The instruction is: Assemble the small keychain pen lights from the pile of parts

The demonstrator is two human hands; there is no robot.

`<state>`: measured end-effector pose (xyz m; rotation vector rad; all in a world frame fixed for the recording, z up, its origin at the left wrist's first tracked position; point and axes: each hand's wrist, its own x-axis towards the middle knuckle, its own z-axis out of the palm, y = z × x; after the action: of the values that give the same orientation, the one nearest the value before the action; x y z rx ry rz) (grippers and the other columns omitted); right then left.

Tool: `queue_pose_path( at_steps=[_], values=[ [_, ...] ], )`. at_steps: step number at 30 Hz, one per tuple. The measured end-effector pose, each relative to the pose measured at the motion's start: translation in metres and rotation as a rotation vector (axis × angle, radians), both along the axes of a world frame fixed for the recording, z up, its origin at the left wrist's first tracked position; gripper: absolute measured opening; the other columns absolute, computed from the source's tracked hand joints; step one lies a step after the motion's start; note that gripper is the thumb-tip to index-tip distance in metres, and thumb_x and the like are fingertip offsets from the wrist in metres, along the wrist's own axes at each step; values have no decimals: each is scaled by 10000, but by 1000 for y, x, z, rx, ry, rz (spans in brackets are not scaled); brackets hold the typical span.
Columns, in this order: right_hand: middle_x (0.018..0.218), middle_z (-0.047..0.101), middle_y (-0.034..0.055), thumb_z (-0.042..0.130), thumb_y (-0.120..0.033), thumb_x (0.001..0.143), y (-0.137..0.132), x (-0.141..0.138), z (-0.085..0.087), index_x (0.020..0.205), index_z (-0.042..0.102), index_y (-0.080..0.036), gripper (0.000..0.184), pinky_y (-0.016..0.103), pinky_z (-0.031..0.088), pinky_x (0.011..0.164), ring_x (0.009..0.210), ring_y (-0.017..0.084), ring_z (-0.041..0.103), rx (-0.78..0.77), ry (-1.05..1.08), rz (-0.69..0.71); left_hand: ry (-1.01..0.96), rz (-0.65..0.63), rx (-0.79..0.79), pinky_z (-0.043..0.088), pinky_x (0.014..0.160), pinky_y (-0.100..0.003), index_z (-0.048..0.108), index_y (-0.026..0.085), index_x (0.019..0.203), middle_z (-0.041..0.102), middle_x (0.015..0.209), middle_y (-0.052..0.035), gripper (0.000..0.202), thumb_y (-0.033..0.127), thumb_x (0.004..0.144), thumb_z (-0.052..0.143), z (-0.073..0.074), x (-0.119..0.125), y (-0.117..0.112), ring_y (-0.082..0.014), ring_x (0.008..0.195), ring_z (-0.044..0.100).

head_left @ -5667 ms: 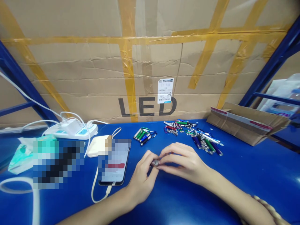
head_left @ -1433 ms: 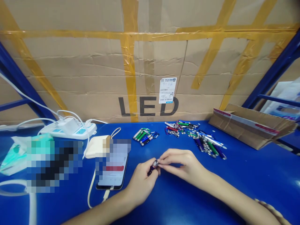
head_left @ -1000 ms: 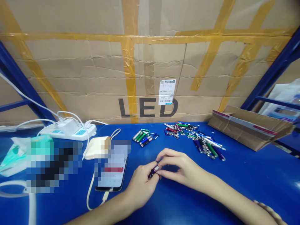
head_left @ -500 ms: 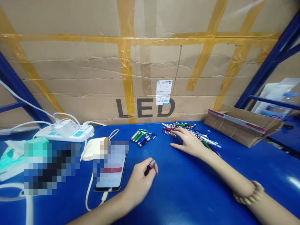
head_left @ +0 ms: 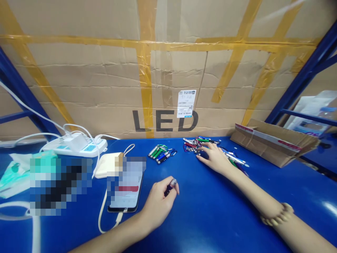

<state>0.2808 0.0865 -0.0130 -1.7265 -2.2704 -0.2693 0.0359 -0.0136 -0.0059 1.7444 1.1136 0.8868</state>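
My left hand [head_left: 162, 198] is closed around a small dark keychain flashlight [head_left: 170, 185], its silvery head poking out between thumb and fingers above the blue table. My right hand [head_left: 214, 158] lies over a loose pile of keychain flashlights [head_left: 234, 158] in several colours, some with carabiner clips. Its thumb and fingers are apart, with a dark gap between them; the hand covers part of the pile. Left of the pile, several green, blue and silver flashlights [head_left: 161, 153] lie side by side in a small group.
A phone [head_left: 126, 200] with a charging cable lies left of my left hand, by a cream power bank [head_left: 105, 165]. Behind are a white power strip [head_left: 89, 149] and a tissue pack [head_left: 15, 175]. An open cardboard box [head_left: 273, 144] stands right; a large carton [head_left: 105, 88] forms the back.
My right thumb has drawn closer to the fingers over the pile. The left hand keeps its hold on the flashlight. The whole view has shifted slightly.
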Motion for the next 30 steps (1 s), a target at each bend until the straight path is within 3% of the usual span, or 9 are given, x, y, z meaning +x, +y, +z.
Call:
queue_pose_path(
  at_steps=[13,21,26,30],
  values=[
    [1211,516,120,460,-403,845,1,-1,-2,1140,593,-211,377,455,404,893,1132,292,455,8,-30,-43,27,6,27,264,520,-229,436,192,635,426,599,36,134,167,744,360,0,0,-1,-117,541,363],
    [1201,523,111,484,-448,832,0,3,2,1073,631,-246,348,470,414,879,1138,299,451,-7,-64,-71,28,2,20,261,519,-228,437,191,641,424,598,39,132,164,746,361,0,0,-1,-113,533,357],
    [1285,470,131,511,-463,826,1,9,2,1213,554,-252,443,511,398,901,1197,332,397,-40,-84,-69,29,0,20,264,524,-230,436,190,638,431,603,36,134,166,746,361,1,0,0,-114,536,362],
    [1294,470,116,512,-396,849,2,11,2,1121,627,-279,318,496,406,882,1188,328,400,-35,-96,-42,27,2,19,267,524,-229,433,191,637,433,606,34,132,166,744,362,2,0,1,-115,543,366]
  ],
)
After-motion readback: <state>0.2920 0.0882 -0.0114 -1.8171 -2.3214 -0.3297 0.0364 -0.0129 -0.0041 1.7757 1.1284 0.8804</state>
